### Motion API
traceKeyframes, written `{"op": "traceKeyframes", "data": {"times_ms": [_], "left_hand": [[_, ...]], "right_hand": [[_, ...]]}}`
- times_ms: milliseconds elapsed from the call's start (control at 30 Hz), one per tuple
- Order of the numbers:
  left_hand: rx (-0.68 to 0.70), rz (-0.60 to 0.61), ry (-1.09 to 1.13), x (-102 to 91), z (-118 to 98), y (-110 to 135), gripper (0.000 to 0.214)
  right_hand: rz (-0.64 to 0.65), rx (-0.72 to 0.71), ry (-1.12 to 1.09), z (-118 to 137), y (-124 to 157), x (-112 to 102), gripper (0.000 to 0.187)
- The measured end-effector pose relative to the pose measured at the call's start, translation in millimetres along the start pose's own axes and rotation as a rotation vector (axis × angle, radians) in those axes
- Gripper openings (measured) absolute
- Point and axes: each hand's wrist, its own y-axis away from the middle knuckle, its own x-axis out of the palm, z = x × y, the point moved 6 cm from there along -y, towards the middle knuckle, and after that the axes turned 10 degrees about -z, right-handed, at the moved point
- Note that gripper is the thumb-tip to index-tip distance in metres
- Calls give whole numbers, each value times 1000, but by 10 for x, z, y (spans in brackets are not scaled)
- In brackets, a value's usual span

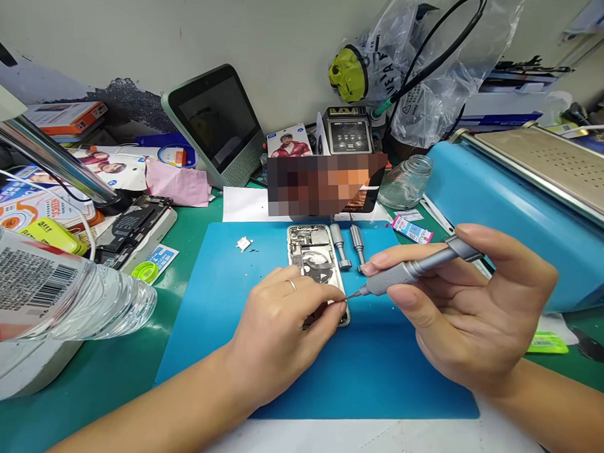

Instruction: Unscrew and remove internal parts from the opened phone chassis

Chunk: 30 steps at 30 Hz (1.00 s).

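Here, the opened phone (313,256) lies on a blue mat (210,309) on the worktop. The left hand (280,320) covers the phone's near end, fingers clamped on its edge. Right of the phone, the right hand (478,306) grips a screwdriver (412,270), its tip at the phone's near right corner. Two metal handles (338,244) lie just right of the phone.
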Motion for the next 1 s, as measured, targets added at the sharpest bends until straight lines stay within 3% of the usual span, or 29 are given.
{"op": "traceKeyframes", "data": {"times_ms": [500,1000], "left_hand": [[-28,5,-3,-2,14,12,8],[-50,20,11,10,39,21,6]], "right_hand": [[-47,6,46,-12,38,-29,71],[6,7,56,3,21,-1,69]]}}
